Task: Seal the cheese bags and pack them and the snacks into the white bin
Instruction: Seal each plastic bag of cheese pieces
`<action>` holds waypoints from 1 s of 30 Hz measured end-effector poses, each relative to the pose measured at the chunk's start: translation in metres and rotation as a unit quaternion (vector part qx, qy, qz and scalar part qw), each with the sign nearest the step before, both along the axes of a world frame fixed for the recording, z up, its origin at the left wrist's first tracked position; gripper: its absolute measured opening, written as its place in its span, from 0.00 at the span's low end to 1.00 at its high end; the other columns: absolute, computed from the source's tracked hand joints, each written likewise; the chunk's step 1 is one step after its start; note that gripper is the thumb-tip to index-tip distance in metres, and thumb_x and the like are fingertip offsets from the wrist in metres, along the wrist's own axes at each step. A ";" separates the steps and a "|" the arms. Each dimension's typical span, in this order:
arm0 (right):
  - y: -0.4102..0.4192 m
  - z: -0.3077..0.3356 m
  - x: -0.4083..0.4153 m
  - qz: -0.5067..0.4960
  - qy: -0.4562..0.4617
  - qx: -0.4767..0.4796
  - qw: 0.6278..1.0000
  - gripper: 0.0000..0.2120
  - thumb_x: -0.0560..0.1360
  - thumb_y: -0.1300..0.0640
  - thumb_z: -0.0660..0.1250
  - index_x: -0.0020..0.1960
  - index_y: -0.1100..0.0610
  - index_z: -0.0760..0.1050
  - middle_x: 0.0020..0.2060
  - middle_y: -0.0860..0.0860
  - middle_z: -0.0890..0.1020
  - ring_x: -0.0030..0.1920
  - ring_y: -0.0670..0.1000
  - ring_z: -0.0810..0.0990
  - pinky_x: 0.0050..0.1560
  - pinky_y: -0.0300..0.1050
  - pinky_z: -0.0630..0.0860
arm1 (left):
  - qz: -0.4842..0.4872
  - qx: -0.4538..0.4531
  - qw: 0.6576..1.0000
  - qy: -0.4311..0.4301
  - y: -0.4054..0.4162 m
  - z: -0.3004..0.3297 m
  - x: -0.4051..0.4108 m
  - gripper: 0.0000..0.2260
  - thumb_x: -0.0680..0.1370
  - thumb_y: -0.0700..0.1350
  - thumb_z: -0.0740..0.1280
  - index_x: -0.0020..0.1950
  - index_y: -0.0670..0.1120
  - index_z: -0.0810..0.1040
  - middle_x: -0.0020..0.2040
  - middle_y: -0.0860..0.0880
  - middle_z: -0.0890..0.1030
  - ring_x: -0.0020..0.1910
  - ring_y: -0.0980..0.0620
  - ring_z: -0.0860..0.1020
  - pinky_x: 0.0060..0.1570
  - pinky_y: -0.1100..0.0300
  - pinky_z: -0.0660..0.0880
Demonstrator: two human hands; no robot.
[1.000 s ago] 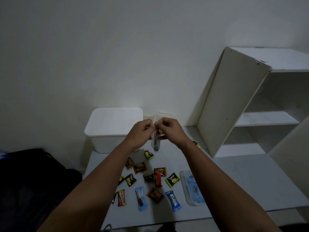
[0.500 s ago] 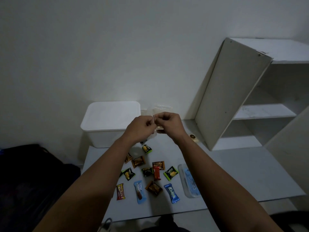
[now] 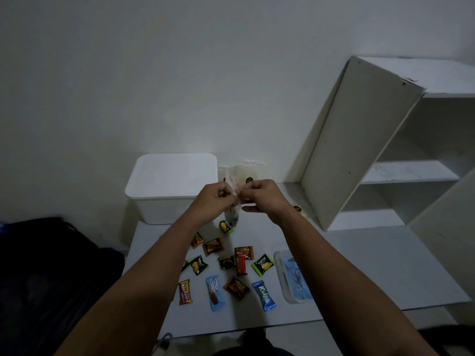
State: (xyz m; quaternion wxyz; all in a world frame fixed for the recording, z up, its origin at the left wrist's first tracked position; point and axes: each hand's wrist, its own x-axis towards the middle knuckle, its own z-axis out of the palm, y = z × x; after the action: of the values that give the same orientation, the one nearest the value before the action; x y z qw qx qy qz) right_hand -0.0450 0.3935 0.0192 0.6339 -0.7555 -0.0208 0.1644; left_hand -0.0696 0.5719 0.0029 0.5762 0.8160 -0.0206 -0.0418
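1. Head view: left hand (image 3: 213,199) and right hand (image 3: 259,196) pinch the mouth of a clear cheese bag (image 3: 232,201), held above the table's (image 3: 372,265) far edge, beside the white bin (image 3: 169,186).
2. Press along the whole seal, fingertips moving outward.

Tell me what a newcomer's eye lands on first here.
First, the left hand and right hand pinching a small clear bag in mid-air above the table. Below them lie scattered bright snack packets. The white bin sits at the table's far left, against the wall.
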 end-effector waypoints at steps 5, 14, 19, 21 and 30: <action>-0.016 -0.010 0.001 -0.008 0.015 -0.014 1.000 0.09 0.77 0.64 0.70 0.52 0.70 0.81 0.48 0.64 0.85 0.46 0.54 0.86 0.47 0.47 0.85 | 0.076 0.027 0.996 -0.034 0.007 -0.014 0.003 0.08 0.78 0.43 0.70 0.56 0.52 0.80 0.51 0.52 0.82 0.50 0.55 0.79 0.52 0.57 0.77; -0.082 -0.017 0.011 0.053 0.064 0.005 0.997 0.07 0.80 0.63 0.68 0.48 0.59 0.84 0.43 0.56 0.85 0.51 0.55 0.87 0.58 0.53 0.82 | -0.021 -0.063 0.992 0.110 -0.025 -0.055 0.019 0.08 0.82 0.44 0.66 0.55 0.43 0.84 0.53 0.56 0.87 0.56 0.55 0.83 0.54 0.55 0.78; -0.115 -0.054 0.021 -0.021 0.075 -0.026 0.997 0.14 0.78 0.45 0.71 0.62 0.48 0.81 0.56 0.52 0.85 0.59 0.53 0.83 0.59 0.54 0.81 | 0.052 -0.130 0.980 0.145 -0.067 -0.088 0.044 0.07 0.82 0.45 0.66 0.50 0.46 0.84 0.51 0.53 0.87 0.56 0.52 0.83 0.50 0.57 0.77; -0.120 -0.080 0.032 -0.018 0.071 -0.081 0.994 0.15 0.77 0.48 0.73 0.64 0.45 0.79 0.57 0.52 0.83 0.58 0.52 0.82 0.56 0.52 0.80 | 0.056 -0.161 0.971 0.168 -0.084 -0.100 0.060 0.07 0.83 0.46 0.66 0.50 0.48 0.84 0.52 0.53 0.87 0.58 0.52 0.82 0.56 0.53 0.78; -0.146 -0.184 0.133 -0.087 0.083 -0.123 0.985 0.09 0.83 0.57 0.64 0.51 0.51 0.83 0.45 0.46 0.85 0.49 0.50 0.83 0.51 0.48 0.80 | 0.127 -0.103 0.975 0.153 -0.157 -0.158 0.151 0.05 0.82 0.42 0.67 0.50 0.51 0.80 0.46 0.53 0.84 0.47 0.54 0.82 0.42 0.69 0.79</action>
State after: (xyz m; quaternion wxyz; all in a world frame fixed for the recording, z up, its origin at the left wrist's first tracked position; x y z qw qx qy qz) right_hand 0.0881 0.2473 -0.1644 0.5475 -0.8103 0.1182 0.1720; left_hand 0.0811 0.4153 -0.1552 0.6542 0.7320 0.1674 -0.0900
